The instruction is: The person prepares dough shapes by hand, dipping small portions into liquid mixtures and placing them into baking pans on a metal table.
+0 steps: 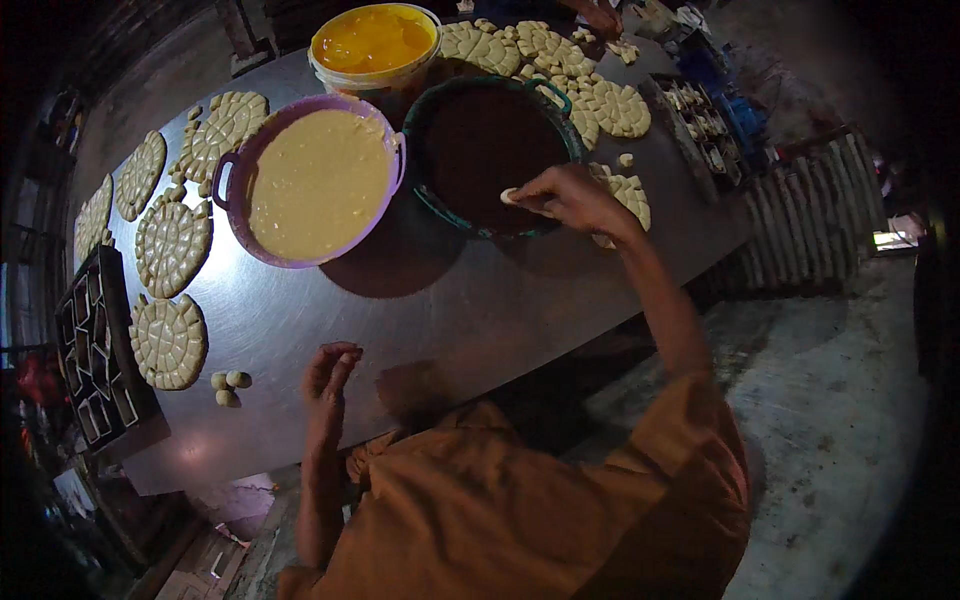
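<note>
Table: bare metal table (270,325), its near edge running just in front of the person's body.
Right hand: the right hand (580,205) pinches a small piece of dough (509,196) between thumb and fingers, at the near right side of the green basin.
Left hand: the left hand (333,375) is over the near edge, fingers half curled; I cannot tell whether they close on anything.
Green basin: the green basin (573,140) sits toward the far edge, dark inside.
Purple basin: the purple basin (236,195), just beside it on the left, holds pale batter (318,185).
Bucket: behind both, a white bucket (345,79) of yellow filling (375,40).
Dough rounds: scored dough rounds (168,342) line the left edge; more lie at the far edge and by the right hand.
Dough balls: three dough balls (238,379) cluster near the near left corner.
Mould: a black mould (128,345) rests at the left edge.
Other person: another hand (603,17) reaches in at the far edge.
</note>
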`<state>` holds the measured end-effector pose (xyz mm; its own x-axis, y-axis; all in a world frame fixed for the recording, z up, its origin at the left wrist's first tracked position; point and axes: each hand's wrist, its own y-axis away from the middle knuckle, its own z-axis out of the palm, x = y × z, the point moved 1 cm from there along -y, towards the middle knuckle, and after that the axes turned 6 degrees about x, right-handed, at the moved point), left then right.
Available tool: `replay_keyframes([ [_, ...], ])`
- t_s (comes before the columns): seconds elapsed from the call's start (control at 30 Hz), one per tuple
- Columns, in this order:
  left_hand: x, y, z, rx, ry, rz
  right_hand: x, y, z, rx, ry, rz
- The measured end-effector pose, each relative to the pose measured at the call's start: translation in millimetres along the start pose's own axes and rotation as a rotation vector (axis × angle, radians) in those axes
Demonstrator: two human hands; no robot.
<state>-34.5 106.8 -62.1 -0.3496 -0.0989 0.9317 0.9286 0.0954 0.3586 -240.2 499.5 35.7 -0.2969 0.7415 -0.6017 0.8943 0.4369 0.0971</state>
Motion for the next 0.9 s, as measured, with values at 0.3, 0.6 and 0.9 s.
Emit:
replay_keyframes([
  [0.3, -6.4, 8.6, 0.5, 0.184, 0.080, -0.044, 1.9, -42.9, 25.8, -0.284, 0.191, -0.090],
  [0.6, -5.3, 5.2, 15.5, 0.118, 0.100, -0.050, 6.9, -44.4, 30.1, -0.354, 0.066, -0.003],
  [0.9, -7.7, 6.4, 14.3, 0.127, 0.093, -0.028, 10.7, -41.5, 28.8, -0.341, -0.034, -0.057],
])
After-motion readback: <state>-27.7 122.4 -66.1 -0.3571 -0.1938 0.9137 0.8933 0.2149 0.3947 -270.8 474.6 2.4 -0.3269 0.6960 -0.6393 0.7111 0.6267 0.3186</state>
